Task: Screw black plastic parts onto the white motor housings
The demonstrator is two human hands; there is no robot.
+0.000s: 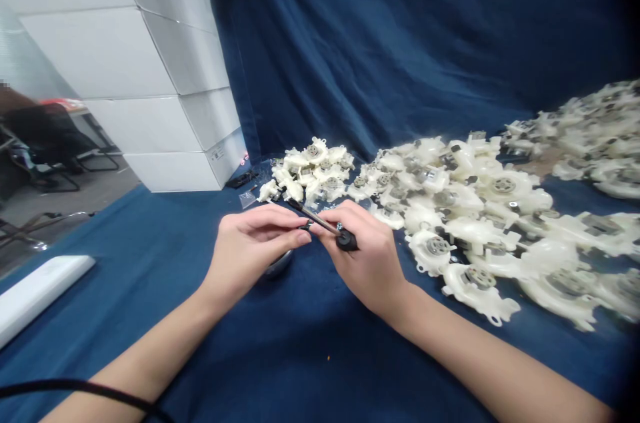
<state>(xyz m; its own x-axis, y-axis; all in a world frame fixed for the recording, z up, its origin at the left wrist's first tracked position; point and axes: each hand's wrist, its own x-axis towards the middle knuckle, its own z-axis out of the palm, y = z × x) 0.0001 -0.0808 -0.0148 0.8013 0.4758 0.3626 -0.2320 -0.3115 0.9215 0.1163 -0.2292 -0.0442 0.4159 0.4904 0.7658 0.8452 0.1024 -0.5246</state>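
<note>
My right hand (367,253) is closed around a thin black screwdriver (323,223), whose round butt end sticks out over the knuckles and whose shaft points up and left. My left hand (253,243) meets it at the middle, with fingers pinched together at the shaft on a tiny dark part (306,226) that I cannot make out. Both hands hover just above the blue cloth (280,336). A small shiny rounded object (278,264) lies on the cloth under my left hand. The screwdriver's tip reaches toward a small heap of white plastic housings (310,173).
A large spread of white plastic housings with metal centres (480,210) covers the cloth to the right. White cartons (165,76) are stacked at the back left. A white flat bar (35,293) lies at the left edge, and a black cable (75,390) crosses the bottom left.
</note>
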